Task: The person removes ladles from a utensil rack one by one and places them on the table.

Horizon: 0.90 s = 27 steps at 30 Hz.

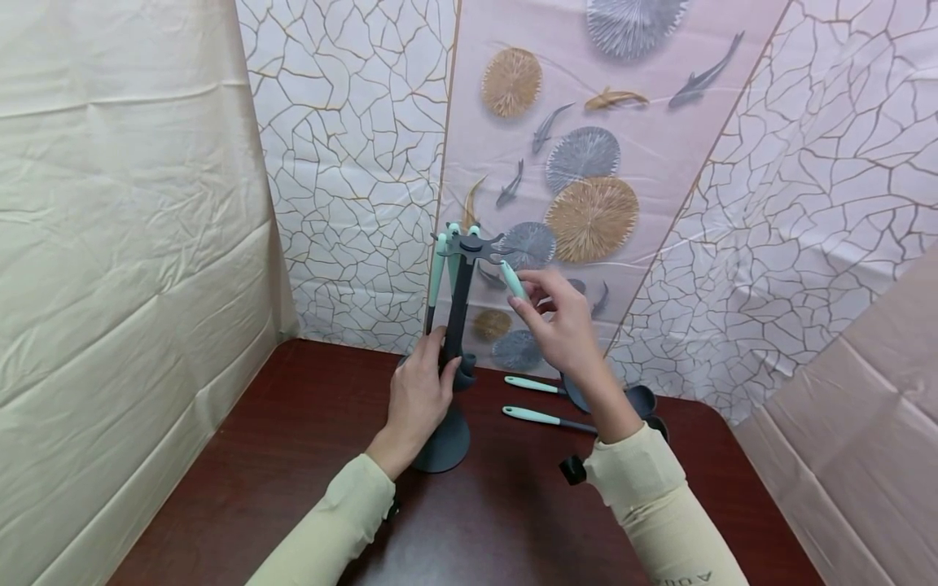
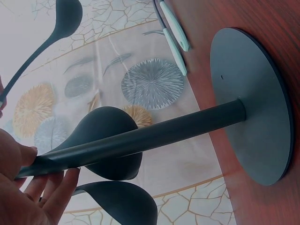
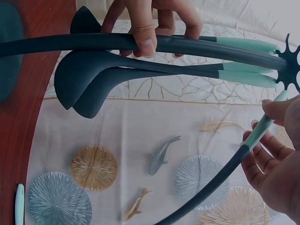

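Note:
A dark utensil stand with a round base [image 1: 440, 448] and a hooked top [image 1: 472, 246] stands on the table. My left hand [image 1: 419, 387] grips its pole [image 2: 187, 130] partway up. Three utensils with mint handles [image 3: 248, 79] and dark heads [image 3: 84, 77] hang from the hooks beside the pole. My right hand [image 1: 560, 321] pinches a ladle by its mint handle [image 1: 515, 281], its tip close to the hooked top. The ladle's dark bowl [image 2: 69, 18] hangs low; in the head view the right hand and forearm cover much of it.
Two more utensils with mint handles [image 1: 531, 416] lie on the dark red table [image 1: 308, 456], right of the stand. Their dark heads [image 1: 641, 400] are partly behind the right forearm. Patterned cloth [image 1: 352, 179] hangs behind the table, and plain cloth [image 1: 139, 244] at the left.

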### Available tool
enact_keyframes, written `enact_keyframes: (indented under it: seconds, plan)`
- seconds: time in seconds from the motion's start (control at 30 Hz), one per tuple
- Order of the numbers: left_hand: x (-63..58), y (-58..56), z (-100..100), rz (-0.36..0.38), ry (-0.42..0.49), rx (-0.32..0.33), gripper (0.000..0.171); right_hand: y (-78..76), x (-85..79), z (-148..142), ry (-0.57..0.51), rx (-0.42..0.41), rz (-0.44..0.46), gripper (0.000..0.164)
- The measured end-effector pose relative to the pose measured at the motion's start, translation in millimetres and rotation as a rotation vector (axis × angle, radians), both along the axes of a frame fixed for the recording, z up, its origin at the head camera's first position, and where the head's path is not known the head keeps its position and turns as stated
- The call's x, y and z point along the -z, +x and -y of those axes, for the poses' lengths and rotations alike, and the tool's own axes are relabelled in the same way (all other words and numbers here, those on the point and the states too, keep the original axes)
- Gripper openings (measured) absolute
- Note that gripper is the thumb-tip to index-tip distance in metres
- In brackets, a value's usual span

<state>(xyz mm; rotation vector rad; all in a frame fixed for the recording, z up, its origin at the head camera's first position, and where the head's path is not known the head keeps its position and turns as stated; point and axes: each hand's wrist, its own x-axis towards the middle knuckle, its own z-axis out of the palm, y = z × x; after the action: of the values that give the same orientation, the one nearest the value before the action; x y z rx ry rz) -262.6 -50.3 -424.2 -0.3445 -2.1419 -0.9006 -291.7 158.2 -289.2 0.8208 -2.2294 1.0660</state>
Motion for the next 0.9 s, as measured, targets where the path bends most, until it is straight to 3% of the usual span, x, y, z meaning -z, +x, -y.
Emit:
enact_keyframes:
  seconds: [0.33,0.9]
  plan:
    - [0.5,0.1,0,-0.005,-0.001,0.003,0.048,-2.1,6.9,-2,0.041,-0.004,-0.007,0.03]
    - [-0.2,0.6,0,0.007,-0.003,-0.002,0.047,-3.3,28.5,-9,0.164,0.031,0.061,0.028]
